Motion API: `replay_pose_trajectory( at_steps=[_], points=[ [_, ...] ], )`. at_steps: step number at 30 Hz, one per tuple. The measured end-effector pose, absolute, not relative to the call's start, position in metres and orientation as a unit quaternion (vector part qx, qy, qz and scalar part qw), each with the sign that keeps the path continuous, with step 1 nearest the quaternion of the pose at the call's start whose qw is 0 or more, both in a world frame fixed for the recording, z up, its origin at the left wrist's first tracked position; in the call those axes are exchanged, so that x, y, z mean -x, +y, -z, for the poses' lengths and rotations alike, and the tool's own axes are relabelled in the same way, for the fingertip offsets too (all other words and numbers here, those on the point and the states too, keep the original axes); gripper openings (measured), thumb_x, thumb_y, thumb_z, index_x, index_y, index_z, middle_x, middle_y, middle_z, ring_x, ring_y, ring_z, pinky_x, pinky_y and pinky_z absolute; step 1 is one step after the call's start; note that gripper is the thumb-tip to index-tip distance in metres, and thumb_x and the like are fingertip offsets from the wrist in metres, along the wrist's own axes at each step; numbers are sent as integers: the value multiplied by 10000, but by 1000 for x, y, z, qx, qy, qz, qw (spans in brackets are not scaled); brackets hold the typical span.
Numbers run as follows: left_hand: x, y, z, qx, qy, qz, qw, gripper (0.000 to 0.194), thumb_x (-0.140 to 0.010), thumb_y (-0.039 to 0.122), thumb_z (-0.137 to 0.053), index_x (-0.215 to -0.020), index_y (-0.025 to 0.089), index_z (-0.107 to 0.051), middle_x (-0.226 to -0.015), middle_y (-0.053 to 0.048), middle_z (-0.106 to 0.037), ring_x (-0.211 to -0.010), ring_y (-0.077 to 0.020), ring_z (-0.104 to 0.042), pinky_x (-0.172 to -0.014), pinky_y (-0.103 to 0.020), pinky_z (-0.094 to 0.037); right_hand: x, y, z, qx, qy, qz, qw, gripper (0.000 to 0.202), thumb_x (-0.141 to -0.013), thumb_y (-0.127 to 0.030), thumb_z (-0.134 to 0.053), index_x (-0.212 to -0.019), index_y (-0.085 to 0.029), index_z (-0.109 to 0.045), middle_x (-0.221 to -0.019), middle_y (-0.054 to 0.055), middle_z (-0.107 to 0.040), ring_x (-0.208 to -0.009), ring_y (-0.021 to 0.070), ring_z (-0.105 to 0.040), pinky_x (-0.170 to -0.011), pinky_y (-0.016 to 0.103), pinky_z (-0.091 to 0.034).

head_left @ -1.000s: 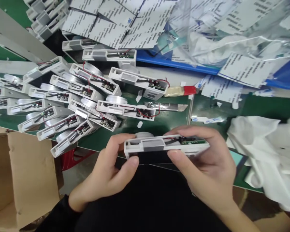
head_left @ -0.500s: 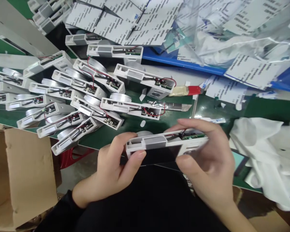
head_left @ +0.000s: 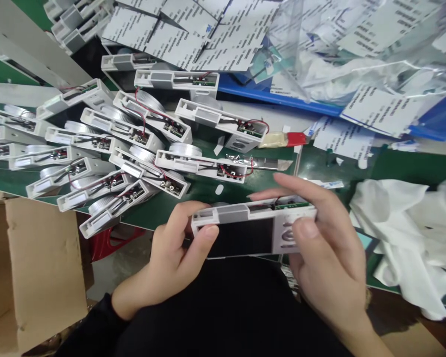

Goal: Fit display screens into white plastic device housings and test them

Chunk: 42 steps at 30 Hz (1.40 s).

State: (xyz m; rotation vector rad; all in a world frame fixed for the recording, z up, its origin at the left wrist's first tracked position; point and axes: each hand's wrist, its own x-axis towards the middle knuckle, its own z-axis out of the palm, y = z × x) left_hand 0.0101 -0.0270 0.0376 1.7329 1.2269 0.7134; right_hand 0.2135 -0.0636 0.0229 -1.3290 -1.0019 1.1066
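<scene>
A white compact digital camera (head_left: 245, 237), its top uncovered, is held between my two hands just in front of the table edge. Its dark screen faces me, and a green circuit board with wiring shows in the open top at the right. My left hand (head_left: 180, 253) is closed round the left end, thumb on the corner by the screen. At the right end my right hand (head_left: 330, 248) grips it, with the thumb over the button panel and the forefinger stretched along the far top edge. The lens side is mostly hidden.
Several similar open-topped cameras (head_left: 202, 166) with red wires stand crowded at the left. Beyond them lie printed white sheets (head_left: 159, 37) and a blue tray (head_left: 301, 103) holding plastic bags. A red-ended brush (head_left: 295, 139), a blade (head_left: 267, 162) and white cloths (head_left: 397, 213) are also on the table.
The camera has tilted so that its screen and buttons face me more. My right thumb has moved up over the button panel, and the right forefinger has lifted slightly.
</scene>
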Motion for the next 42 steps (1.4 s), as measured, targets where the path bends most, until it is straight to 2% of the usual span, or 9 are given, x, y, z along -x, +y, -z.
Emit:
replay_pose_trajectory(
  at_steps=[7,12,16,19,24,27,30,36,42],
  points=[
    [-9,-30,-37,-679,501,-282,457,149,-1061,306,-579,-1206,275,-593,-754,71,-637,-565,-91,-552,-571,-215,-460,-212,-62,-32,605,-462,-403,509,470,-925,-232,-761,-1365,-365,-664,-1076,5,-715,-774,121,-690,-632,191,-581],
    [-13,-29,-37,-671,494,-319,451,137,-1057,344,-589,-1169,267,-597,-760,65,-586,-569,-82,-514,-554,-204,-443,-215,-63,-28,563,-455,-426,542,582,-935,-281,-762,-1483,-387,-597,-1113,15,-749,-789,169,-721,-624,254,-624],
    [-19,-29,-32,-654,495,-376,431,153,-1058,386,-586,-1146,260,-587,-789,57,-572,-554,-75,-498,-518,-200,-417,-218,-67,-21,540,-439,-456,555,668,-918,-462,-791,-1535,-460,-533,-1468,-16,-649,-1258,248,-687,-1022,371,-629],
    [-21,-30,-29,-659,498,-370,426,171,-1061,404,-580,-1159,266,-559,-844,43,-622,-592,-86,-570,-537,-203,-452,-214,-70,-18,548,-423,-451,563,665,-921,-354,-805,-1491,-554,-528,-1530,-79,-595,-1404,229,-590,-1198,437,-507],
    [-16,-29,-43,-717,520,-240,398,185,-1063,397,-574,-1191,271,-531,-881,33,-723,-686,-130,-711,-591,-218,-539,-214,-71,-19,588,-418,-416,554,601,-926,-247,-792,-1417,-534,-598,-1342,-84,-710,-1194,152,-708,-1040,286,-598],
    [-14,-24,-57,-772,527,-172,311,317,-1040,387,-611,-1315,251,-533,-1137,-51,-782,-1008,-220,-785,-802,-296,-627,-222,-74,-23,621,-453,-383,512,530,-907,-313,-810,-1391,-453,-645,-1249,-60,-755,-1064,152,-755,-924,223,-630],
    [-19,-19,-64,-822,442,-217,286,523,-991,505,-665,-1386,190,-531,-1301,-143,-748,-1194,-278,-743,-1015,-370,-613,-228,-83,-29,631,-521,-358,450,464,-910,-400,-793,-1358,-399,-670,-1185,-31,-785,-970,192,-787,-822,240,-667],
    [-27,-16,-48,-775,325,-346,417,392,-1023,465,-631,-1149,94,-631,-941,-155,-812,-824,-239,-810,-752,-282,-653,-224,-98,-32,626,-579,-367,372,428,-921,-388,-740,-1338,-443,-661,-1105,-56,-810,-845,192,-810,-691,173,-670],
    [-12,-27,-35,-721,368,-352,469,345,-1009,401,-659,-1135,80,-675,-972,-148,-815,-837,-232,-807,-758,-266,-647,-212,-90,-26,602,-625,-362,339,501,-924,-323,-724,-1394,-458,-613,-1135,-74,-810,-850,200,-814,-694,165,-677]
  ],
)
